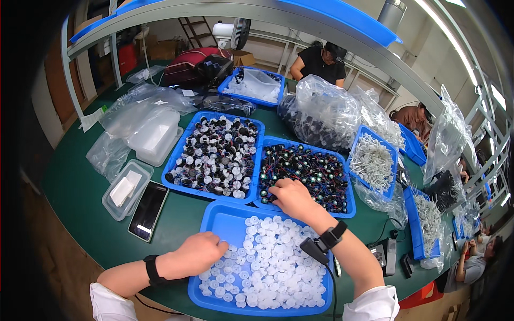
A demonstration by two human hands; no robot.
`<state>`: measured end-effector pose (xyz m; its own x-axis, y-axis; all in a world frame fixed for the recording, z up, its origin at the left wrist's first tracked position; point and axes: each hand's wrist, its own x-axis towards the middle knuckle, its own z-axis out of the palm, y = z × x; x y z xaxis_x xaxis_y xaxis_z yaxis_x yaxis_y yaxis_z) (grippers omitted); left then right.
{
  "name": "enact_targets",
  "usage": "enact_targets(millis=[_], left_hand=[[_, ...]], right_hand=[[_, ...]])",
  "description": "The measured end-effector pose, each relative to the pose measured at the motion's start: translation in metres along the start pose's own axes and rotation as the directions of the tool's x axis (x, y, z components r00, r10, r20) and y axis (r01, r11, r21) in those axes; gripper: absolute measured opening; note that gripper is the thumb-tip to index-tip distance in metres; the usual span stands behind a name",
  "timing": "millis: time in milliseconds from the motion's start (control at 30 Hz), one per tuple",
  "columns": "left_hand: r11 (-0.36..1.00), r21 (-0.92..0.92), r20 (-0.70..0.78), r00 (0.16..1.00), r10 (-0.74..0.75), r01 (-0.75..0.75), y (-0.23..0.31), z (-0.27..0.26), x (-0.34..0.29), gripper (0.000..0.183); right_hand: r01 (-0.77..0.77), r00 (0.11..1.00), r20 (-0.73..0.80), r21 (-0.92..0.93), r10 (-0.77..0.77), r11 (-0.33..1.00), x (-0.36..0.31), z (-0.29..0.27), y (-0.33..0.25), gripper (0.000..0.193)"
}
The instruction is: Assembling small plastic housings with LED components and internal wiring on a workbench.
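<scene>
My left hand (200,253) is closed, fingers curled together over the left side of a blue tray (222,220) of round white translucent plastic discs (284,262). Whatever sits between those fingertips is hidden. My right hand (294,200) reaches to the near left part of another blue tray (350,206), filled with small black round parts with thin coloured wires (316,170). Its fingers are bent down among these parts, pinched together, and I cannot make out what they hold. Beside it stands a blue tray (170,182) of black wired parts with white discs on them (217,155).
A phone (148,211) and a clear plastic box (127,190) lie left of the trays. Clear bags (326,112) and a tray of white slender parts (373,160) stand at the right. A metal shelf beam (225,12) crosses overhead. Another person (321,63) sits opposite.
</scene>
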<state>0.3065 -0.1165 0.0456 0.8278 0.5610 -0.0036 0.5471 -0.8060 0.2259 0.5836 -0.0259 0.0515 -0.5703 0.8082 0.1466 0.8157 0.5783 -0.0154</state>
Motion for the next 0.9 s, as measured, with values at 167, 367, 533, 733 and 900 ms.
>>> enact_targets(millis=[167,367,533,733,900], left_hand=[[0.173,-0.954,0.199,0.949,-0.247,0.245,0.001,-0.026,0.002,0.022],[-0.482,-0.865,0.232,0.964,-0.131,0.143,0.015,-0.03,0.022,0.021],[-0.496,-0.846,0.252,0.966,-0.054,0.193,0.038,-0.026,0.043,0.02],[-0.577,-0.807,0.111,0.991,0.068,0.13,0.068,-0.025,0.049,0.018],[-0.466,-0.869,0.124,0.985,0.118,0.165,0.073,-0.025,0.044,0.018]], right_hand=[[0.002,0.996,0.087,-0.045,0.002,0.999,0.008,0.011,0.012,0.024],[-0.03,0.971,-0.22,0.263,0.091,0.964,-0.013,-0.012,0.033,0.042],[-0.163,0.957,-0.092,0.611,0.274,0.775,-0.043,-0.075,-0.015,0.074],[-0.156,0.985,0.169,0.731,0.046,0.665,-0.091,-0.113,-0.081,0.076],[-0.098,0.98,0.177,0.828,-0.091,0.553,-0.107,-0.112,-0.097,0.064]])
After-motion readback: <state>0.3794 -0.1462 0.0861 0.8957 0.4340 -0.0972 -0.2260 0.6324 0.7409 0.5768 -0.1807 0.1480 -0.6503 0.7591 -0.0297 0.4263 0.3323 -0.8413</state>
